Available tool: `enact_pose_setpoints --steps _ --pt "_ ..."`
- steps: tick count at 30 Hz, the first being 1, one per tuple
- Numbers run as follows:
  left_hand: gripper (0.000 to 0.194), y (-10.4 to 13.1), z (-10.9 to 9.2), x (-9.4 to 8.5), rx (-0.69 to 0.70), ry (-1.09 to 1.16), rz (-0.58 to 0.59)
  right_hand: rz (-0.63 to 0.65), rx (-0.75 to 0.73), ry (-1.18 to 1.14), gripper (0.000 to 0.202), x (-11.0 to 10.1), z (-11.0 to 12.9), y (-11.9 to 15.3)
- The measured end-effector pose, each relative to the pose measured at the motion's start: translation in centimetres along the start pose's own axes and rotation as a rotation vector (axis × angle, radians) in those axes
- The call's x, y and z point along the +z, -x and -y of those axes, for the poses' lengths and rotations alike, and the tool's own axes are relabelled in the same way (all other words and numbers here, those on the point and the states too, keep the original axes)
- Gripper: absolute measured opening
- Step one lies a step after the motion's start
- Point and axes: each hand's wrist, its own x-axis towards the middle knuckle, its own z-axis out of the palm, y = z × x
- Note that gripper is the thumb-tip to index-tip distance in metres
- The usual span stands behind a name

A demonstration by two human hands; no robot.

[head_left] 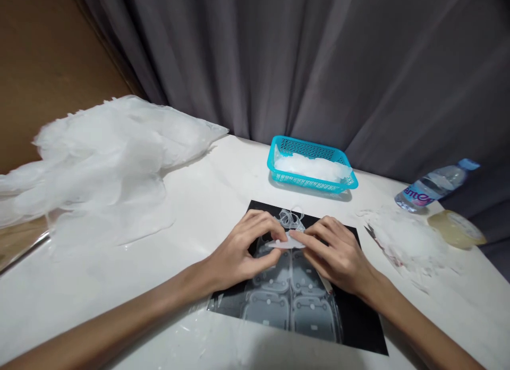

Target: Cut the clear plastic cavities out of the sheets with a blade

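Note:
My left hand (253, 242) and my right hand (334, 250) meet over a black sheet (358, 327) lying on the table. Between their fingertips is a small whitish, translucent plastic piece (292, 241), pinched from both sides. Clear plastic film (266, 306) with several rounded, moulded outlines rests on the black sheet beneath my hands. Just beyond my fingers lie curled clear scraps (290, 218). A slim, pale stick-like object (325, 283) shows below my right palm; whether that hand holds it I cannot tell.
A blue basket (313, 185) with white film pieces stands at the back. Heaped translucent sheets (119, 142) cover the left side. Scissors (376, 237), a pile of clear scraps (414, 240), a tape roll (458, 229) and a tilted-looking water bottle (434, 187) are at right.

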Motion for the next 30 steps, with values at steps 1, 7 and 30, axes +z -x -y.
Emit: enact_pose_setpoints --steps 1,7,30 --pt "0.018 0.0 -0.2 0.0 0.008 0.007 -0.002 0.001 -0.011 0.017 0.025 -0.1 0.0 -0.1" --pt "0.016 0.0 -0.5 0.2 0.069 0.011 -0.002 0.024 -0.026 0.041 0.021 -0.4 -0.1 -0.3" --pt "0.007 -0.5 1.7 -0.4 0.130 -0.279 0.068 0.009 0.219 -0.169 0.010 -0.9 0.3 -0.5"
